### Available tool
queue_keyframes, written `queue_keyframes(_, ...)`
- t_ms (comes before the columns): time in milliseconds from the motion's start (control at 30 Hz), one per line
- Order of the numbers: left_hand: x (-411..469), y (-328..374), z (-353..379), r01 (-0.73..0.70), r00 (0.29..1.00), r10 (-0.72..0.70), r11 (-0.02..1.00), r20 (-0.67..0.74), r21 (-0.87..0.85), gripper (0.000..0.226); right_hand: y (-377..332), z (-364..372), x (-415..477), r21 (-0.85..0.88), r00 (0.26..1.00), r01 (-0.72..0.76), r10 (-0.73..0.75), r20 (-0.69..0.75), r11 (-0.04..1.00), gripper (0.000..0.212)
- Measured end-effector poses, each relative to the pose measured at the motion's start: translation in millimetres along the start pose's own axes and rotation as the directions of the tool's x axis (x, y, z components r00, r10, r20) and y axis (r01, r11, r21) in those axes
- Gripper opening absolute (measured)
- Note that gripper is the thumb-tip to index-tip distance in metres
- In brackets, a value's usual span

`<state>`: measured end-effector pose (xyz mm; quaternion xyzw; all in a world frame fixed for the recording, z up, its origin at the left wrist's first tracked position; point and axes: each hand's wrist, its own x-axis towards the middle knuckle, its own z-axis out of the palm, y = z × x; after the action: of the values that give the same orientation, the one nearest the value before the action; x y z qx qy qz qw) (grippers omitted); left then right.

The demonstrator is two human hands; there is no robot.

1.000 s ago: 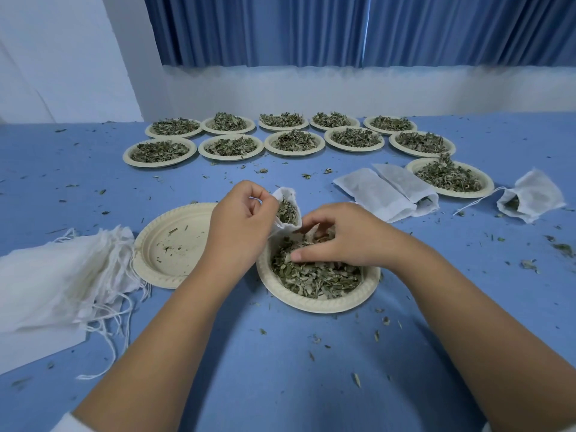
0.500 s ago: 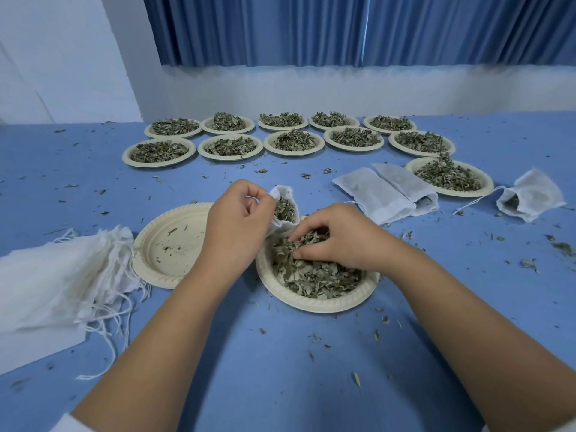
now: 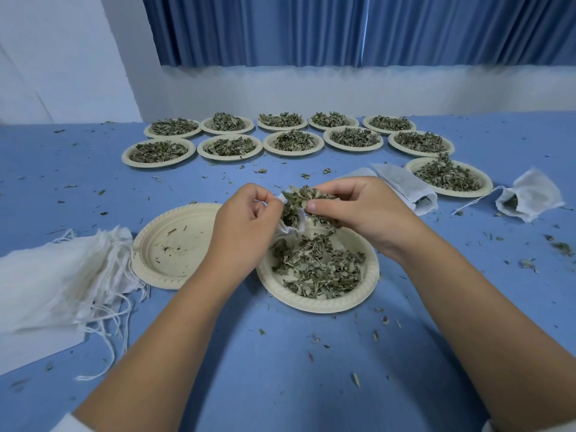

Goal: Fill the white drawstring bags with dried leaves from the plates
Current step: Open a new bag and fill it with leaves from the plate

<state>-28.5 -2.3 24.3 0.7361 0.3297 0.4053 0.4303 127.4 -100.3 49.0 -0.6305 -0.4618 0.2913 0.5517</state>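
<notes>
Since the earlier frame, the right hand (image 3: 352,210) has lifted off the plate (image 3: 311,308) and carried a clump of dried leaves (image 3: 307,198) up to the bag (image 3: 288,229). The left hand (image 3: 246,226) has hardly shifted. It pinches the bag's rim between thumb and fingertips, holding the mouth open just above the plate's 11 o'clock edge. The right hand grasps the clump between thumb and curled fingers, right at the mouth. Both hands are therefore clenched on something.

To do this step well, I would keep the bag over the plate so that strays fall back into it rather than onto the counter (image 3: 280,369), which is already littered with bits. The fingertips should go inside the mouth before letting go, and the leaves should be pushed down gently. The left hand should spread the rim wider, since the opening looks small for this clump.

About half the plate's leaves remain. An empty plate (image 3: 174,244) sits at 9 o'clock of it, with spare bags (image 3: 62,275) beyond. Filled bags (image 3: 402,185) lie at 2 o'clock and other plates (image 3: 293,141) wait at 12 o'clock.
</notes>
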Motion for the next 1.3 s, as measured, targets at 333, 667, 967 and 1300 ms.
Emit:
queue_keyframes(333,-3.2,0.8,3.0,-0.048,0.998,0.047,0.999,0.039,0.01,0.01,1.2,3.4,-1.9,-0.428,1.0,0.022,-0.01,0.029,0.904,0.013)
queue_keyframes(667,-7.7,-0.9,10.7,-0.102,0.984,0.083,0.988,0.158,0.117,0.013,5.5,10.8,-1.0,-0.3,0.993,-0.086,0.058,-0.1,0.95,0.037)
queue_keyframes(967,-4.8,3.8,6.7,0.024,0.997,-0.022,0.999,0.08,-0.034,0.011,3.0,12.0,-1.3,0.137,0.996,-0.086,0.083,0.028,0.987,0.025)
queue_keyframes(1300,-8.6,7.8,10.3,0.036,0.99,-0.024,0.996,0.141,-0.08,0.014,10.0,27.4,-4.1,-0.209,0.994,0.022,-0.044,-0.099,0.978,0.019)
